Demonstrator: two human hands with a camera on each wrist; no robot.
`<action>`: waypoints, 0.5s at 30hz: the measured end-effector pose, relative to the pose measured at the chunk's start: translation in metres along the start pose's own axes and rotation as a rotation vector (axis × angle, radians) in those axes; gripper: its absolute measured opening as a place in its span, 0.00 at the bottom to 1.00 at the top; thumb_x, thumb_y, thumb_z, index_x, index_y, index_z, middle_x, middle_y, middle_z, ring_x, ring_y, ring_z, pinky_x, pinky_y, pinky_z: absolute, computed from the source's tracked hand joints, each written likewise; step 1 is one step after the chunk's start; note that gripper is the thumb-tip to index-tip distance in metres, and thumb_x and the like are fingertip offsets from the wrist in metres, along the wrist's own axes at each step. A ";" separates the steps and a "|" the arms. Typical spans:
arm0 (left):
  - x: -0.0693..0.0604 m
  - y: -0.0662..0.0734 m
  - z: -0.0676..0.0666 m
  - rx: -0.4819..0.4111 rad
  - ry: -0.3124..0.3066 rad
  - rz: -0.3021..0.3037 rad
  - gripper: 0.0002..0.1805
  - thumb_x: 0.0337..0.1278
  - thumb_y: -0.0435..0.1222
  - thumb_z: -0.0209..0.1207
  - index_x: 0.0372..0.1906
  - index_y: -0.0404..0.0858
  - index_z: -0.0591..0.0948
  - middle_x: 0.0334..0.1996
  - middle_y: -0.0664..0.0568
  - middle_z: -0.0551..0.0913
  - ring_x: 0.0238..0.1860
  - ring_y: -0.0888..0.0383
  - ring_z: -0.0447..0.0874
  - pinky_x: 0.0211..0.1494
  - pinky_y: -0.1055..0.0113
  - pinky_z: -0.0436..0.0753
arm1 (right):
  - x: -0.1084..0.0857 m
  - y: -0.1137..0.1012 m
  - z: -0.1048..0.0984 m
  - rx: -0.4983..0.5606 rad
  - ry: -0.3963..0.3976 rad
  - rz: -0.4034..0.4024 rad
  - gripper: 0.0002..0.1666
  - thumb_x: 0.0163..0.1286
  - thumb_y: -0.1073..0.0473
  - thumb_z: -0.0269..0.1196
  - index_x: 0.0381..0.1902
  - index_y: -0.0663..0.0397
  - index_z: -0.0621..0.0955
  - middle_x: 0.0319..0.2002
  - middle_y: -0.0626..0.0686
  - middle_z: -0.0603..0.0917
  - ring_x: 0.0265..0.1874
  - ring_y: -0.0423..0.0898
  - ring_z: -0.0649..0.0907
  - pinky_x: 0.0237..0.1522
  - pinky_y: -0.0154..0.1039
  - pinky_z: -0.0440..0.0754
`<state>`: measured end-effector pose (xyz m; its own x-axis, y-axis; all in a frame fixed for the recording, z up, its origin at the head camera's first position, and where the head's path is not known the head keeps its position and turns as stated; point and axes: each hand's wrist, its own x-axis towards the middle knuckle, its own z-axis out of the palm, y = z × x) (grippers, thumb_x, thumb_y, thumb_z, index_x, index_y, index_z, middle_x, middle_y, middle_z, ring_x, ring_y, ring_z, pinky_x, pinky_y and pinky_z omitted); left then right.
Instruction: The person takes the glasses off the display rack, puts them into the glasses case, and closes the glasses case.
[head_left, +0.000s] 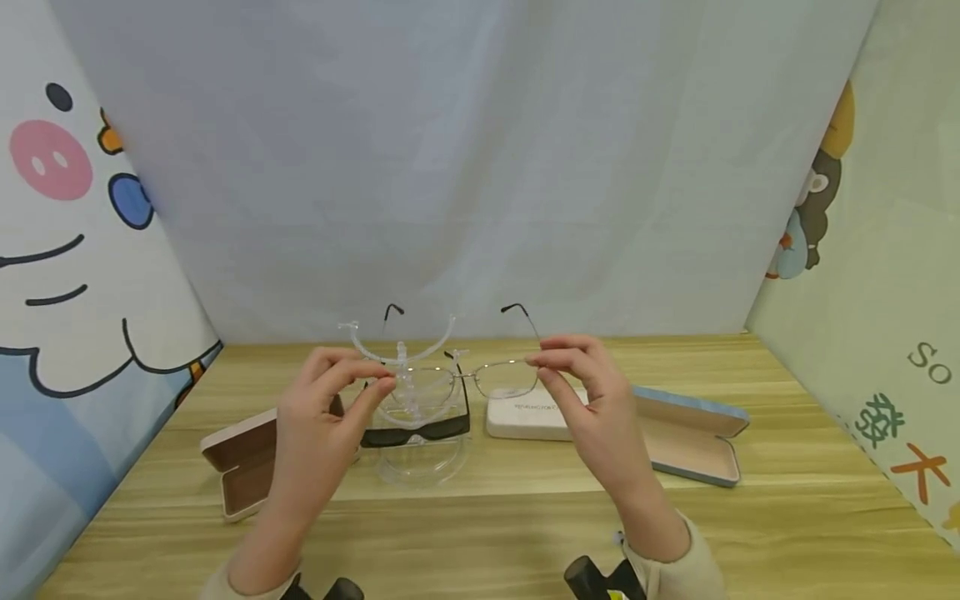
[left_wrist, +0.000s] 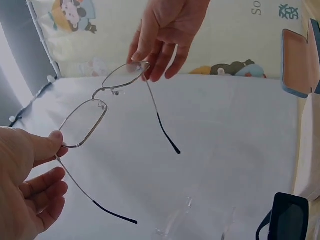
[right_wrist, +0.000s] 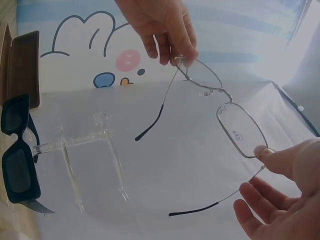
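Note:
A pair of thin metal-framed eyeglasses [head_left: 507, 379] is held up in the air with both temples unfolded, their dark tips pointing away from me. My left hand [head_left: 318, 433] pinches one outer corner of the frame between thumb and fingertips. The opposite corner is pinched by my right hand [head_left: 600, 417]. Behind and below the glasses stands a clear plastic display stand [head_left: 420, 479]. Black sunglasses [head_left: 416, 432] sit on the stand's lower part. In the right wrist view, the stand's bare upper arms [right_wrist: 70, 175] show beside the eyeglasses [right_wrist: 242, 131].
An open case with a brown lining [head_left: 243, 487] lies at the left on the wooden table [head_left: 480, 542]. At the right are a closed white case [head_left: 525, 417] and an open blue case [head_left: 693, 450]. A pale cloth [head_left: 480, 167] hangs behind, with printed panels on both sides.

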<state>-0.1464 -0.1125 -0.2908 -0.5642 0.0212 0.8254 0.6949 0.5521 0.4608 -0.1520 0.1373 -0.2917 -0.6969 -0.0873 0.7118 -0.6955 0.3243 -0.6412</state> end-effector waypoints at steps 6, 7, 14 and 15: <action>0.003 -0.011 0.023 -0.045 -0.017 -0.014 0.06 0.43 0.29 0.65 0.30 0.41 0.83 0.35 0.51 0.78 0.38 0.62 0.75 0.43 0.77 0.73 | 0.000 0.005 -0.007 -0.003 0.044 0.049 0.06 0.63 0.69 0.58 0.36 0.61 0.81 0.51 0.52 0.75 0.52 0.45 0.74 0.52 0.25 0.72; 0.003 -0.013 0.027 -0.054 -0.013 -0.011 0.06 0.43 0.29 0.65 0.30 0.41 0.83 0.36 0.51 0.78 0.39 0.61 0.75 0.42 0.76 0.73 | 0.000 0.006 -0.008 0.004 0.049 0.058 0.06 0.63 0.69 0.58 0.36 0.61 0.81 0.51 0.52 0.75 0.52 0.46 0.74 0.52 0.25 0.72; 0.006 -0.018 0.051 -0.100 -0.003 -0.064 0.03 0.46 0.31 0.64 0.29 0.39 0.82 0.39 0.50 0.80 0.37 0.58 0.75 0.40 0.76 0.72 | 0.000 0.014 -0.012 0.059 0.114 0.142 0.07 0.64 0.68 0.56 0.37 0.65 0.81 0.53 0.53 0.74 0.49 0.41 0.75 0.50 0.26 0.74; 0.007 -0.018 0.054 -0.103 -0.002 -0.075 0.03 0.46 0.31 0.64 0.29 0.38 0.82 0.40 0.49 0.80 0.38 0.58 0.75 0.40 0.75 0.72 | 0.000 0.015 -0.012 0.065 0.125 0.150 0.07 0.64 0.67 0.56 0.37 0.65 0.80 0.53 0.53 0.74 0.48 0.40 0.76 0.49 0.26 0.74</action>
<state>-0.1870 -0.0772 -0.3113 -0.6172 -0.0156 0.7866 0.6927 0.4633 0.5527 -0.1601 0.1538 -0.2980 -0.7694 0.0761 0.6342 -0.5980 0.2632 -0.7571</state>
